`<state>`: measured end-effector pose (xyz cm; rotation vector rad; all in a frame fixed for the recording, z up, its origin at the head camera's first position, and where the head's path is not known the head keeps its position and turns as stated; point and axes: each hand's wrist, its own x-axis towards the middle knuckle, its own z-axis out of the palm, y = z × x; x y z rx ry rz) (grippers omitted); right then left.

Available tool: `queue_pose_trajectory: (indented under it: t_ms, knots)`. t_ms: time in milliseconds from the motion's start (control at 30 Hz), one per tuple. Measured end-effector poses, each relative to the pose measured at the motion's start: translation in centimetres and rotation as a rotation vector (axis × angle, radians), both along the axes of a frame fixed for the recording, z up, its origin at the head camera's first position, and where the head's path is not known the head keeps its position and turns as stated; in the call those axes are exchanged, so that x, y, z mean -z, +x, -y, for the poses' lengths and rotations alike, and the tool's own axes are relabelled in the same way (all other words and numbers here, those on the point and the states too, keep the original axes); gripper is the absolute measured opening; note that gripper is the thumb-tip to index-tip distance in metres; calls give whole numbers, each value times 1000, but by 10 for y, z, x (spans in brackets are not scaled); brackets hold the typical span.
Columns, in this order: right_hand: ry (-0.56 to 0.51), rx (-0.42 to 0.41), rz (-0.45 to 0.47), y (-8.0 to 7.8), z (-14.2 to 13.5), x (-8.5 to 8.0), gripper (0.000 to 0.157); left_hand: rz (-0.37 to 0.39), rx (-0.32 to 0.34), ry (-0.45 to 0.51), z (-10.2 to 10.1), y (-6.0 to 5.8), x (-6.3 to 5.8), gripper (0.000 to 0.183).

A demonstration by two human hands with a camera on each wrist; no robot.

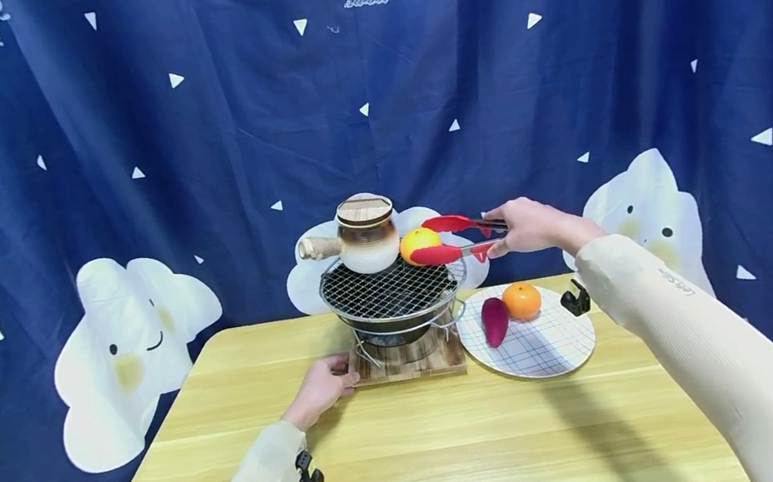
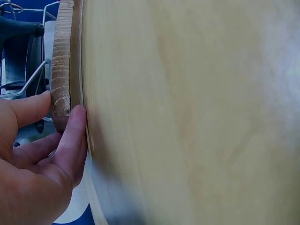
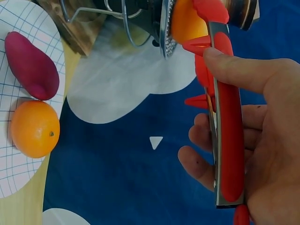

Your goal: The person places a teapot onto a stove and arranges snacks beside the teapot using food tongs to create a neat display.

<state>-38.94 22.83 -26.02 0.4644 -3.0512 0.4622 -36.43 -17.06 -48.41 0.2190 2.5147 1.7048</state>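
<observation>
My right hand (image 1: 531, 225) grips red-and-metal tongs (image 1: 440, 254), whose red tips lie either side of an orange (image 1: 420, 241). This orange is at the right part of the round wire grill (image 1: 387, 291), beside the pot; in the right wrist view its underside is right at the mesh. My left hand (image 1: 320, 388) pinches the front left corner of the wooden board (image 1: 414, 370) under the grill stand. In the left wrist view, the thumb is on the board's upper face and a fingertip at its lower edge (image 2: 62, 79).
A white pot (image 1: 369, 254) with a wooden lid and wrapped side handle stands on the grill's back. To the right, a checked plate (image 1: 555, 349) bears a purple sweet potato (image 1: 495, 321) and another orange (image 1: 522, 301). A blue curtain (image 1: 372, 150) hangs behind the table (image 1: 418, 438).
</observation>
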Motion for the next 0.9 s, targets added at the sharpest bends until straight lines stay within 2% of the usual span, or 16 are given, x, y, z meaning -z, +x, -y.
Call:
queue_pose_trajectory:
  t_ms: [433, 900]
  knots:
    - [23, 19, -27, 24, -7, -6, 75, 2, 5, 9, 0, 2, 0, 53]
    - [-4, -11, -81, 48, -40, 3, 75, 9, -3, 2, -1, 2, 1, 52]
